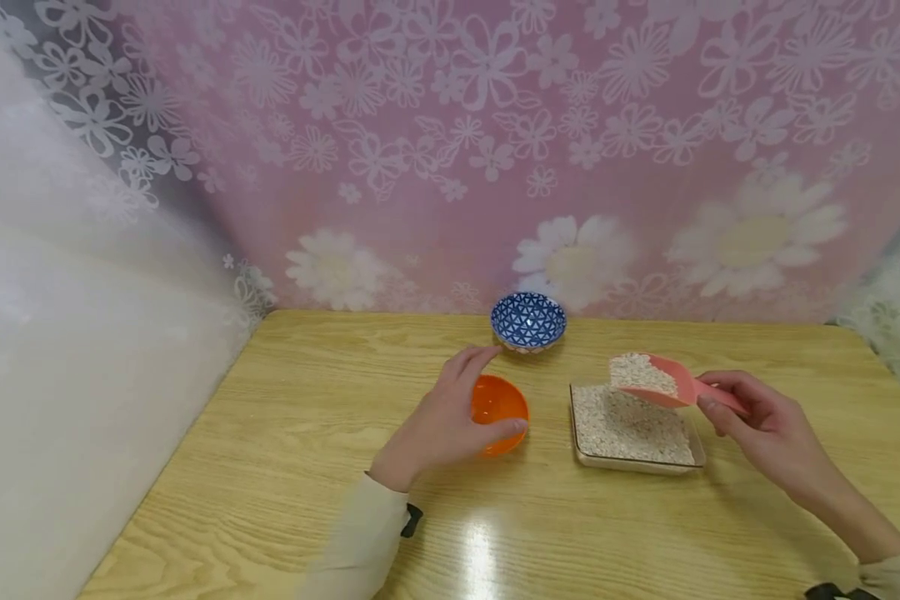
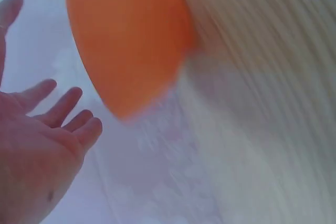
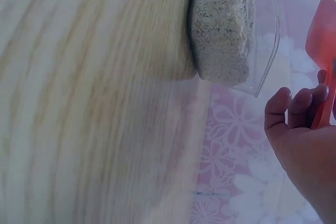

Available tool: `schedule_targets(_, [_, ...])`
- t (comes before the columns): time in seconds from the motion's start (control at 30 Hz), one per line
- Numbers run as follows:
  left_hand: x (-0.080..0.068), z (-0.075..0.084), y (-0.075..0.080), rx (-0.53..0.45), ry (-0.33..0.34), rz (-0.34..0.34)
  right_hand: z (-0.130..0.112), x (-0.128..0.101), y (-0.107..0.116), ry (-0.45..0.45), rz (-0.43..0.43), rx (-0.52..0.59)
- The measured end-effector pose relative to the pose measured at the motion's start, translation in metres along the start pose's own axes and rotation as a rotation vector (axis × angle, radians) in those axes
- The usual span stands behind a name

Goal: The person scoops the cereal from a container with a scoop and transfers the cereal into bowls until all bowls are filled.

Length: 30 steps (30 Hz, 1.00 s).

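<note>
A light wooden table (image 1: 285,467) with a visible grain fills the lower half of the head view, backed by a pink curtain with white flower prints (image 1: 495,150) across the top of the frame.

Right of centre on the table lies a clear rectangular tray filled with pale grain (image 1: 633,429); in the right wrist view it shows at the top of the frame (image 3: 226,24).

The left hand (image 1: 442,421) sits just left of centre, its fingers spread and relaxed, thumb low and forefinger high, cupped about the near side of a small orange plastic bowl (image 1: 501,408). Whether the fingers touch the bowl cannot be told. In the left wrist view the hand (image 2: 37,150) shows an open palm at lower left, apart from the blurred bowl (image 2: 128,40) above it.

The right hand (image 1: 765,425), at right of centre, pinches the handle of a pink plastic scoop (image 1: 656,379) between thumb and curled fingers (image 3: 294,108). The scoop is heaped with grain and hangs over the tray's far right corner.

A blue-and-white patterned ceramic bowl (image 1: 528,321) stands at the table's far edge, just above the orange bowl.
</note>
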<state>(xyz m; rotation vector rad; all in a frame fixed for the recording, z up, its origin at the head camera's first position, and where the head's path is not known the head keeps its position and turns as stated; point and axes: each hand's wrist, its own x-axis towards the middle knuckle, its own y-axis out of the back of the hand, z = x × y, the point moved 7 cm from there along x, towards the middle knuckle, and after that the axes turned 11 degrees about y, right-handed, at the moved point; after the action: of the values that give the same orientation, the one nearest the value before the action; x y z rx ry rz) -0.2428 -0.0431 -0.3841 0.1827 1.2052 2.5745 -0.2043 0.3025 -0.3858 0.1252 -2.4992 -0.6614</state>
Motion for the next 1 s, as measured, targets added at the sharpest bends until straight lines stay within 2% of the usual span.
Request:
schedule_targets(0.2, [-0.008,-0.043,0.013,-0.005,0.098,-0.022,0.0,0.004,-0.005,0.011,0.011,-0.009])
schedule_targets(0.37, [-0.011,-0.061,0.008,-0.018,0.169,-0.099,-0.004,0.007,-0.01,0.046,0.002,-0.012])
schedule_targets(0.63, [-0.006,-0.064,-0.006,-0.109,0.172,-0.211,-0.018,0.015,-0.022,0.081,-0.019,-0.006])
schedule_targets(0.77, [-0.003,-0.065,-0.012,-0.118,0.191,-0.245,-0.025,0.021,-0.029,0.089,-0.038,-0.029])
schedule_targets(1.0, [-0.002,-0.063,-0.018,-0.093,0.186,-0.286,-0.038,0.031,-0.044,0.102,-0.084,-0.043])
